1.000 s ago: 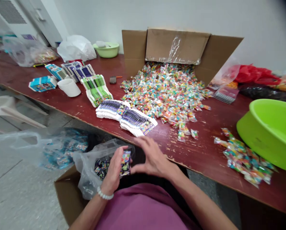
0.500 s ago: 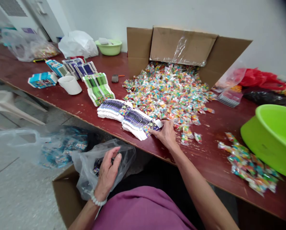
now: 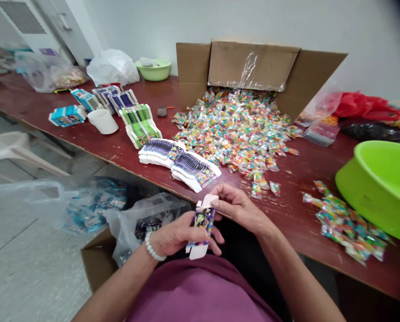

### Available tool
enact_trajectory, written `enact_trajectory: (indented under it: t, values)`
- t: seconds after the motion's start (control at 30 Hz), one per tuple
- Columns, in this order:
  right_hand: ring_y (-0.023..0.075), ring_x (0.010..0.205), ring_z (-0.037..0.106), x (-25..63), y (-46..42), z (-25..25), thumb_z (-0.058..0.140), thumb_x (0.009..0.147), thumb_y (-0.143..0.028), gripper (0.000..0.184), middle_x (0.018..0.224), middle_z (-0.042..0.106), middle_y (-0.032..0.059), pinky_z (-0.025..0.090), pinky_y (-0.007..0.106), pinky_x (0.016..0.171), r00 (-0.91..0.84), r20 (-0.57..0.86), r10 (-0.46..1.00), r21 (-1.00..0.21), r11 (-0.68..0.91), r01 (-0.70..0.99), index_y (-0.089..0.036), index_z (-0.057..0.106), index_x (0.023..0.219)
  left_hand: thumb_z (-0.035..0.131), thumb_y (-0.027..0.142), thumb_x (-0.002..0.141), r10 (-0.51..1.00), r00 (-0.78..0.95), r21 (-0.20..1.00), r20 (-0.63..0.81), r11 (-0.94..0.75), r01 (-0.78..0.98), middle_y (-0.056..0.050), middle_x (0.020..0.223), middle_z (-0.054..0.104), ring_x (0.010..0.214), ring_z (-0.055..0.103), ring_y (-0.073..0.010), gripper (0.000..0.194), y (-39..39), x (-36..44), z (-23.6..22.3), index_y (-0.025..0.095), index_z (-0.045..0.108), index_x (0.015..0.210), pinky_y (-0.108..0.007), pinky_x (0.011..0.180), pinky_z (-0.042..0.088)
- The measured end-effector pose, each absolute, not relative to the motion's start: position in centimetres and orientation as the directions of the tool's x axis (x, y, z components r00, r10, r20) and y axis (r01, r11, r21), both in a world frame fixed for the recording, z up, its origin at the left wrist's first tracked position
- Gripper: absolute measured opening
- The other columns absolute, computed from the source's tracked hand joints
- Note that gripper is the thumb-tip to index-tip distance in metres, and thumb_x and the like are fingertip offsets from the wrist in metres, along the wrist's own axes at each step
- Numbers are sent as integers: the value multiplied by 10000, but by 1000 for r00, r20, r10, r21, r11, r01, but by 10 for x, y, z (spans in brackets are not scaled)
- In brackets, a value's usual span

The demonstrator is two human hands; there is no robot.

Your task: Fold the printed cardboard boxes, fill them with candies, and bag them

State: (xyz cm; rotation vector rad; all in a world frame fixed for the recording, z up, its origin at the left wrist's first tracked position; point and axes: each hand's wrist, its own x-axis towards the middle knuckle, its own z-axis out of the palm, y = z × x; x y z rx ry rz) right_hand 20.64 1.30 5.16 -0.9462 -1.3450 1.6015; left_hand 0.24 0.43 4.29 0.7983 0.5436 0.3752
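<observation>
A small purple candy box (image 3: 204,219) with white end flaps spread is held in front of my body, just off the table's front edge. My left hand (image 3: 181,232), with a beaded bracelet at the wrist, grips its lower part between thumb and fingers. My right hand (image 3: 238,205) pinches the white flap at the top end. Behind the hands, a fanned row of flat purple boxes (image 3: 193,167) lies along the table edge. Beyond it a big heap of wrapped candies (image 3: 240,129) spills from a cardboard carton (image 3: 253,65).
A green basin (image 3: 364,183) stands at the right beside a small candy pile (image 3: 347,223). Left on the table are green flat boxes (image 3: 140,125), a white roll (image 3: 102,121) and blue boxes (image 3: 67,116). Below sits a plastic bag (image 3: 129,228) in a carton.
My right hand has drawn a purple box off the fanned row and brought it toward my body. My left hand has risen from over the bag and taken hold of it.
</observation>
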Motion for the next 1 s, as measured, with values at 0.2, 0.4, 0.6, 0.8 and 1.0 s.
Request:
enact_trajectory:
  t: [0.2,0.4,0.6,0.8,1.0]
  values:
    - [151,859,613,199,-4,54,682,895,-389,365,975,651,19,510,289,767,-344,-7,939,-994,-44,-99,-246,575,1214,863,404,630,572,778,795,-261,584,-162,-93,819,730,745,711,-227,468,-8,13,33,139,715,986,-282,672,518]
    - [138,766,642,186,-21,56,767,820,-360,495,1031,678,28,542,241,626,-313,-40,949,-983,-94,-158,-248,574,1262,872,342,636,676,672,836,-302,527,-154,-85,766,724,708,703,-218,379,-8,16,41,111,715,893,-337,719,564]
    - [93,397,457,174,-26,43,688,848,-447,271,587,545,-40,446,232,359,-168,-172,971,-950,-208,-233,-178,673,873,817,342,732,772,533,835,-346,513,-201,-30,711,674,623,651,-163,308,-9,26,37,124,670,892,-333,625,582]
    - [135,645,578,183,-16,31,690,840,-384,212,753,646,16,495,241,569,119,-2,993,-1000,0,-16,-175,700,872,760,288,802,905,354,942,-237,304,-145,-44,978,711,881,670,-153,374,-4,27,28,168,593,1115,-270,820,540]
    - [160,748,635,182,-17,21,688,869,-355,428,856,681,-7,517,262,661,125,15,992,-991,32,-133,-258,518,1251,733,272,809,990,119,992,-81,92,-90,-23,970,701,797,687,-156,621,-16,28,26,254,403,1334,-275,737,562]
